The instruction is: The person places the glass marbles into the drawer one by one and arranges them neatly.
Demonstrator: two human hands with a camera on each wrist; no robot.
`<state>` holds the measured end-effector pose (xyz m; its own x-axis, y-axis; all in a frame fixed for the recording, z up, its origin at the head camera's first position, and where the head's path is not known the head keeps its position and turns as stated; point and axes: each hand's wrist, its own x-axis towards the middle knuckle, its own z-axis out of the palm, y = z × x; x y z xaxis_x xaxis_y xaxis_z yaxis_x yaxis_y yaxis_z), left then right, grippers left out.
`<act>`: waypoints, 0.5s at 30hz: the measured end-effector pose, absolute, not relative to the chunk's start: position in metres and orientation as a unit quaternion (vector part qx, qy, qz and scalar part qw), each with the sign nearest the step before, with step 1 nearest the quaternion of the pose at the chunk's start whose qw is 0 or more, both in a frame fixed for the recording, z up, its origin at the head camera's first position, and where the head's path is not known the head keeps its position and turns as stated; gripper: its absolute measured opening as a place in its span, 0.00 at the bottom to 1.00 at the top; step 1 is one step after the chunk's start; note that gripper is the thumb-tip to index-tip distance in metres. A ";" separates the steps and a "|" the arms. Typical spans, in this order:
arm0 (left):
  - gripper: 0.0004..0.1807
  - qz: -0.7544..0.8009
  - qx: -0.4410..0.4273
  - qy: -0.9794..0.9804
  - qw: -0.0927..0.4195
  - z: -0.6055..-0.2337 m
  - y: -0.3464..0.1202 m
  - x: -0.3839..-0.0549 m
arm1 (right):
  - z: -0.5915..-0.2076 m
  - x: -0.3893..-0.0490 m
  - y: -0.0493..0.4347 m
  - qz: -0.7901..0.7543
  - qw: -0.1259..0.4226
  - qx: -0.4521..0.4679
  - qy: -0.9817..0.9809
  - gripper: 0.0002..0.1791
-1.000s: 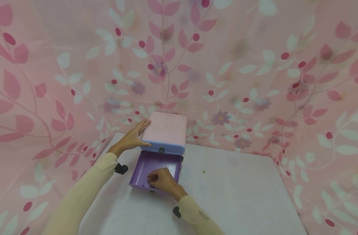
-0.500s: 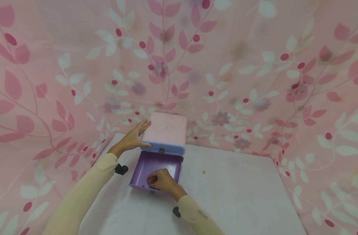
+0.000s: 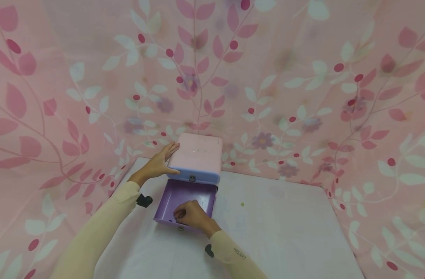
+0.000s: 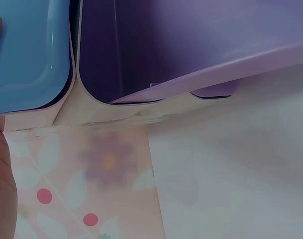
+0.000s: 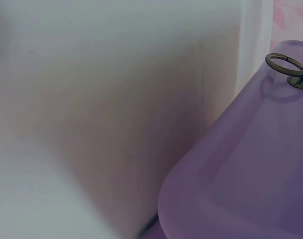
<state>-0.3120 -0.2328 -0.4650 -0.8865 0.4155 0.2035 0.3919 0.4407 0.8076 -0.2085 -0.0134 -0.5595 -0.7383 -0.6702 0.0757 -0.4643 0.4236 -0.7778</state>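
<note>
A pink drawer box (image 3: pixel 195 153) stands at the back of the table. Its blue drawer front (image 3: pixel 205 177) carries a ring pull and is pushed in; below it, a purple drawer (image 3: pixel 168 197) sticks out. My left hand (image 3: pixel 157 163) rests against the box's left side, fingers along the edge and thumb on the blue front. Inside the purple drawer, near its front wall, is my right hand (image 3: pixel 194 215) with fingers curled and tips together. I cannot tell whether it pinches anything. A tiny dark thing (image 3: pixel 170 221) lies in the drawer beside those fingertips.
A small yellow-green piece (image 3: pixel 242 204) lies on the white tabletop (image 3: pixel 285 228) right of the drawer. A ring pull (image 5: pixel 286 65) hangs on the purple drawer's front. Pink leaf-patterned curtain (image 3: pixel 303 97) surrounds the table's back and sides.
My right hand has shifted very slightly left inside the purple drawer. My left hand stays on the box, and both drawers stand as before.
</note>
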 end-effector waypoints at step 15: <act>0.69 0.480 0.236 0.845 0.013 -0.465 -0.232 -0.311 | -0.558 -0.208 -0.014 -0.391 0.123 -0.350 0.843 0.10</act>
